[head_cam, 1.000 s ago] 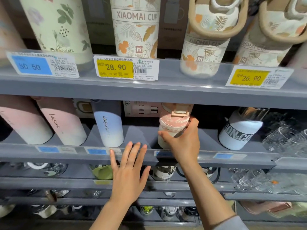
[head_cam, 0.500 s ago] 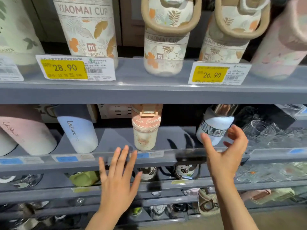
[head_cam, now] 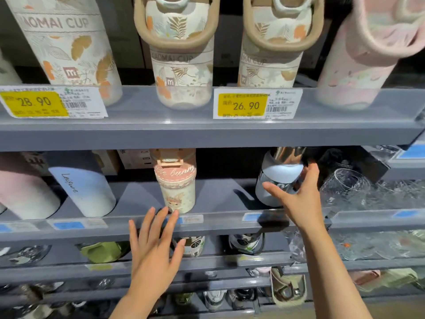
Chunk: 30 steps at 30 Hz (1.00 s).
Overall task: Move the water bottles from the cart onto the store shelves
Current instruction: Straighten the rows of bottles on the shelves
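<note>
On the middle shelf (head_cam: 207, 223), right hand (head_cam: 301, 203) gripping one silver-topped bottle (head_cam: 279, 178) — left hand (head_cam: 154, 256) spread, empty.

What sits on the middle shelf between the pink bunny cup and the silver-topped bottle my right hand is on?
Nothing: in the head view, only bare grey shelf separates the bunny cup from the silver-topped bottle that the right hand grips.

I note two yellow price tags (head_cam: 246, 105) on the top shelf's front edge; clear glassware (head_cam: 358, 192) crowds the middle shelf's right end.
</note>
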{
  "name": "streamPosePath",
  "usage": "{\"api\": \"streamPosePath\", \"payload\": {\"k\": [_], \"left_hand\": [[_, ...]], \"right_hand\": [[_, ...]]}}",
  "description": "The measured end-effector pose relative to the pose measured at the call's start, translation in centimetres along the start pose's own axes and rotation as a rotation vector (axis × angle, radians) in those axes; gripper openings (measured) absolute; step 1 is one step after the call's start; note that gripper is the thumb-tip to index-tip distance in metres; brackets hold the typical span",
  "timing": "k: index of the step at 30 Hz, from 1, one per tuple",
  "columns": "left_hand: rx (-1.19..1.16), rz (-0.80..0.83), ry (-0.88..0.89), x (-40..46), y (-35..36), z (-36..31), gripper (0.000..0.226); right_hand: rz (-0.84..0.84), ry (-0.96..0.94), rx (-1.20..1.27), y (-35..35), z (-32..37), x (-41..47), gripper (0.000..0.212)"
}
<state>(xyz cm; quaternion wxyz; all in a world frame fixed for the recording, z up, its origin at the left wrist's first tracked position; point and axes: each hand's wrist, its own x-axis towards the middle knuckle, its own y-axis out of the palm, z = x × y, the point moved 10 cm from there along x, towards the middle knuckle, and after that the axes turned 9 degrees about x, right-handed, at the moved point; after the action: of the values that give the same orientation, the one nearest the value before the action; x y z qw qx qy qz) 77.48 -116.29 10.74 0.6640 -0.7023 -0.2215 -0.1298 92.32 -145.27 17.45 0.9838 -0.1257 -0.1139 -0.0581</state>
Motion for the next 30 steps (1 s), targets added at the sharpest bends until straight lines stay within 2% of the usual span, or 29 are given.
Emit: {"api": "streamPosePath", "payload": {"k": [2,6,14,20,30], "left_hand": [[-0.032,-0.004,-0.010,0.0,0.0,-0.2,0.057],[-0.042,0.000,-0.008,0.0,-0.1,-0.1,0.058],[-0.037,0.008,-0.010,0.0,0.2,0.0,0.058],[-0.024,-0.041,-0.006,0.1,0.1,0.2,0.057],[0.018,-0.117,0.017,0.1,0.1,0.0,0.055]], "right_hand": [[0.010,-0.020,0.004,0.4,0.1,0.4,0.065],[-0.096,-0.058,-0.045,0.1,0.0,0.6,0.058],[-0.271,-0.011,-0.214,0.8,0.6,0.5,0.088],[-0.255,-0.067,-0.291,0.4,1.4,-0.9,0.085],[-0.354,-0.043,-0.302,0.7,1.6,-1.6,0.097]]}}
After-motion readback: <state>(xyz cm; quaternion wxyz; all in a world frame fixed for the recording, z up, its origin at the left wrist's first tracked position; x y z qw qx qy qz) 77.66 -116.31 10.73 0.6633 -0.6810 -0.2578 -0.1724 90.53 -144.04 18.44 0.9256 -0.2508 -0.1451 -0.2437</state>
